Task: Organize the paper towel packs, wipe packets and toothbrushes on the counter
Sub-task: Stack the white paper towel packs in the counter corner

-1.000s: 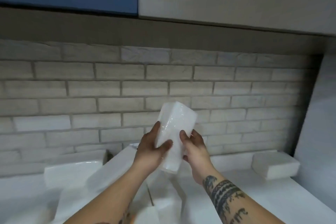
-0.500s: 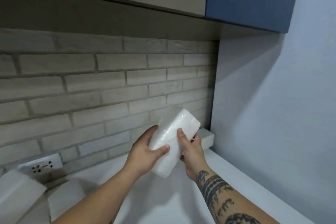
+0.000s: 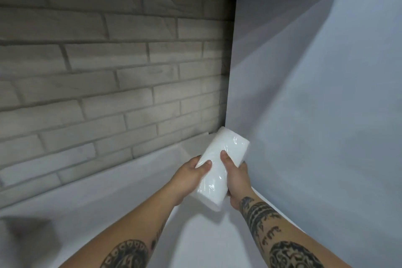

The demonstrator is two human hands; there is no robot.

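Nearest, my left grip (image 3: 188,176) and right grip (image 3: 237,179) each curl round the wrapped paper towel pack (image 3: 215,180), thumbs on top, holding it tilted above the white surface (image 3: 121,198) near the corner where the brick wall (image 3: 121,76) meets the plain wall (image 3: 315,104).

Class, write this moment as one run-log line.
left hand: holds pack | right hand: holds pack | pack: tilted, over counter, near side wall | set down: not yet
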